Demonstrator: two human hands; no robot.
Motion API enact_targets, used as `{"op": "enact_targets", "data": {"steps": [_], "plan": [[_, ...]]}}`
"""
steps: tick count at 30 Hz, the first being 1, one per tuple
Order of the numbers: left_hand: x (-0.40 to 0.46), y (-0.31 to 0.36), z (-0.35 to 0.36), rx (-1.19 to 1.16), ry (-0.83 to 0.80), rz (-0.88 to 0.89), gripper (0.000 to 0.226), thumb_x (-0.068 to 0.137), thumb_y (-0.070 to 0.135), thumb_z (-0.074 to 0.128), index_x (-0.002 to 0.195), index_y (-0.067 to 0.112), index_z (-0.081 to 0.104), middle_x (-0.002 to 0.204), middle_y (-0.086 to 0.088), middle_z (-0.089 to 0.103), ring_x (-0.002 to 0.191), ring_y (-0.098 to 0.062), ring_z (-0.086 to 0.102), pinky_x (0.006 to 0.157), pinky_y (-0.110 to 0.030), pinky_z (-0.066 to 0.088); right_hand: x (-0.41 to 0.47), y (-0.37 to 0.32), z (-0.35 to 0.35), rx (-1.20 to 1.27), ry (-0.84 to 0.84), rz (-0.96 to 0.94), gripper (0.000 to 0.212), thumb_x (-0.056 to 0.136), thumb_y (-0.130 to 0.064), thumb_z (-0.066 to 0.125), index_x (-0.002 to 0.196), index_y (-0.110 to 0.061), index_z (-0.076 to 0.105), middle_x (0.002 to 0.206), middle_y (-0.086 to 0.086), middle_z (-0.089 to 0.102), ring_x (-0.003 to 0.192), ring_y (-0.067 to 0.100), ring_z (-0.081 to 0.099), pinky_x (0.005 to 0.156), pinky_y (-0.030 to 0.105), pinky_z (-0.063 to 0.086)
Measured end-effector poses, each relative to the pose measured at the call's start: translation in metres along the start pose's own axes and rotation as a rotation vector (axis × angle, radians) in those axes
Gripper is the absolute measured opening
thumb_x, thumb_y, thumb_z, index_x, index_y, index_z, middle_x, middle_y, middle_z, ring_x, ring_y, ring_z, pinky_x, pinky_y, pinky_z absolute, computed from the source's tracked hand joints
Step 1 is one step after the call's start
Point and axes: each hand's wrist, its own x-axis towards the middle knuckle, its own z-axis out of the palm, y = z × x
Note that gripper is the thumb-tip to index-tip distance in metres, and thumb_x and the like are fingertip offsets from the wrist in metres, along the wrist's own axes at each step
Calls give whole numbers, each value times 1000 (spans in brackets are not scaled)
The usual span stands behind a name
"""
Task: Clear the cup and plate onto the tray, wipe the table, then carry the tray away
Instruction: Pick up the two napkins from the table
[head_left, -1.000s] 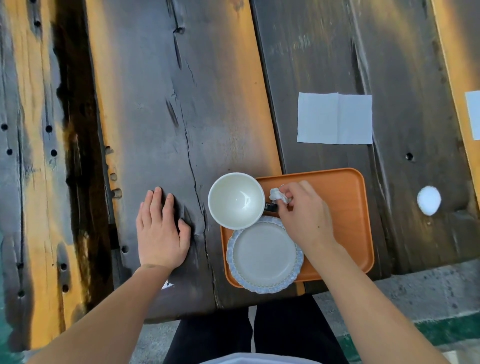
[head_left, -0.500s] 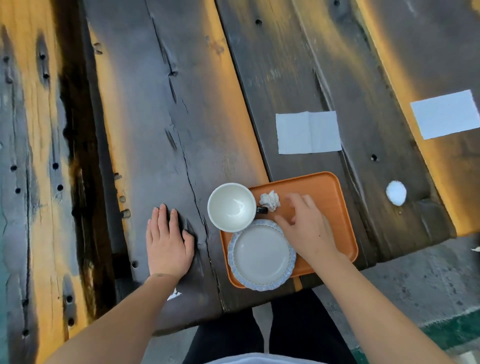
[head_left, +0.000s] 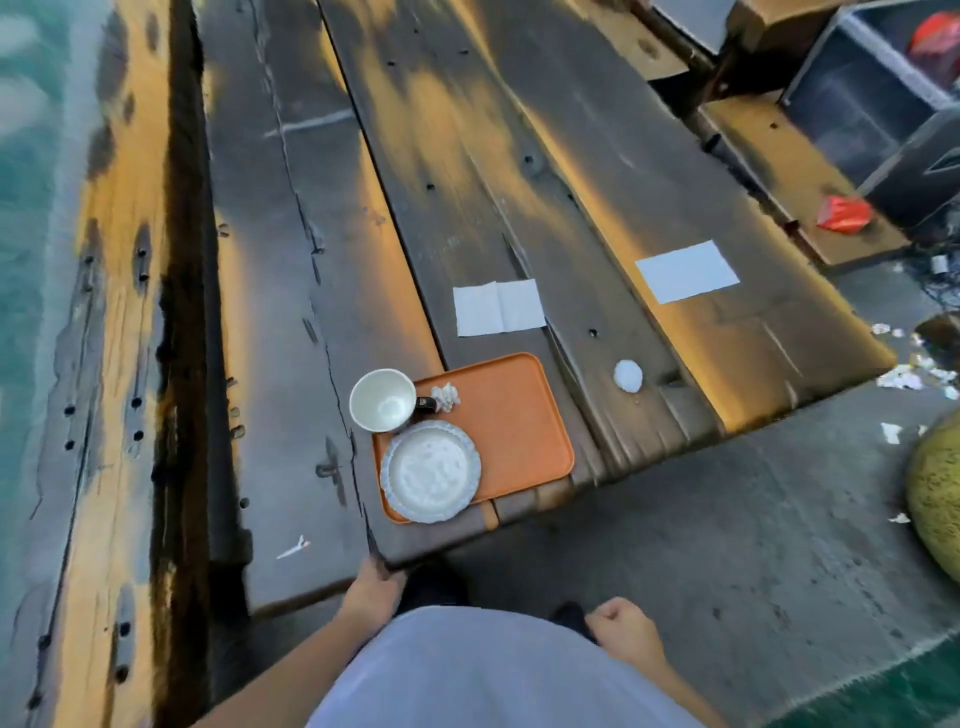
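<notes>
An orange tray lies at the near edge of the dark plank table. A white cup stands on the tray's far left corner, its dark handle pointing right. A pale scalloped plate rests on the tray's near left part. A crumpled tissue lies on the tray beside the cup handle. My left hand rests at the table's near edge, below the tray, fingers partly hidden. My right hand hangs by my body, curled into a loose fist and holding nothing.
A folded white napkin and a second white sheet lie on the table beyond the tray. A white tissue ball sits to the tray's right. Paper scraps litter the floor at right; dark bins stand far right.
Both hands have left the table top and tray and drawn back to my body. The view has risen and pulled away, as from standing up. The crumpled tissue stays on the tray.
</notes>
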Motion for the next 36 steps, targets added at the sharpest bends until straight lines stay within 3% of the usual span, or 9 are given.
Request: {"op": "enact_targets", "data": {"steps": [3,5,9,14,16,20,28,32,36], "plan": [[-24,7,33,171,-29,-12,22,101,15,53,79,16,53,83,-8,64,81,-23,58,76,-35,44,-3,45,-31,80,4,-13,14,83,-17,63,70,-15,60,71,-1,67,71,18,61,67,28,47],[-39,16,54,275,-17,18,19,100,21,52,81,19,53,89,-4,65,86,-24,59,76,-32,42,-5,67,-48,77,-7,-51,17,82,-14,62,67,-16,54,64,-3,61,62,15,55,60,27,41],[-63,37,93,528,-73,113,14,98,25,52,86,21,58,96,0,65,93,-21,59,78,-31,44,-13,101,-65,-1,-83,-51,5,80,-19,61,81,-14,62,82,-2,66,73,16,55,64,26,44],[-72,73,117,492,-54,200,15,99,23,50,86,22,59,98,-2,68,93,-20,61,82,-33,47,-5,118,-82,29,-106,-62,8,79,-16,57,83,-15,64,89,3,70,70,16,51,61,25,43],[-72,85,127,599,-111,240,12,98,24,51,88,25,57,103,-1,69,97,-20,61,83,-32,48,5,115,-88,1,-136,-48,7,83,-12,55,81,-16,61,95,7,70,73,17,53,64,26,43],[-61,117,138,750,-237,311,10,98,29,48,98,24,57,104,1,65,98,-20,59,84,-34,48,25,95,-105,-39,-162,-44,8,83,-12,55,83,-17,61,85,2,67,69,15,54,59,25,42],[-20,187,136,715,-237,412,16,98,29,45,105,23,58,105,3,65,96,-17,59,78,-33,45,77,28,-172,-110,-33,-20,15,82,-12,53,84,-20,65,84,-2,67,75,15,60,62,27,47],[-11,212,130,514,-171,452,18,98,24,49,106,18,63,101,-4,70,92,-22,62,77,-34,49,101,-18,-205,-67,90,-133,13,86,-16,56,81,-24,65,85,-1,68,80,17,61,70,30,49],[2,235,123,310,-53,404,14,99,21,49,94,26,62,82,-1,69,80,-17,63,79,-36,52,125,-59,-232,-16,126,-220,9,87,-15,61,84,-22,65,86,-5,68,84,15,63,71,29,48]]}}
